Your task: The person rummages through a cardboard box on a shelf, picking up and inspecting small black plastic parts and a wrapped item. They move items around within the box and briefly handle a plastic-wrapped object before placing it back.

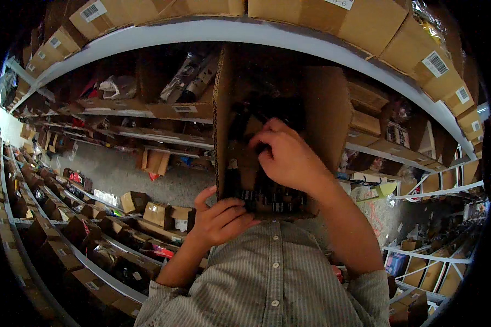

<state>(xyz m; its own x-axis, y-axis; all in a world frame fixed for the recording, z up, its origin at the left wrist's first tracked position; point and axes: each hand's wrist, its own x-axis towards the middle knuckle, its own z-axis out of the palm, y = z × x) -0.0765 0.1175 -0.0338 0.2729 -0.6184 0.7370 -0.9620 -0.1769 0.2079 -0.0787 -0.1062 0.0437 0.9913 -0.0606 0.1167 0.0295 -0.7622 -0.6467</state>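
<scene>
This looks like a warehouse or stockroom. A pale metal shelf (174, 34) spans the far side, loaded with cardboard cartons (365, 27) bearing barcode labels (435, 64); wrapped goods (117, 86) sit beneath. Open boxes (54, 248) line the left, another rack (442, 193) the right, with grey floor (103, 161) between rows.

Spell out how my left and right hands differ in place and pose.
Place: the left hand is outside the cardboard box, at its near left corner; the right hand reaches inside, among dark items.
Pose: the left hand's fingers wrap that corner, while the right hand's fingers curl inward; whether they grip anything is unclear.
Shared: both are bare.
</scene>
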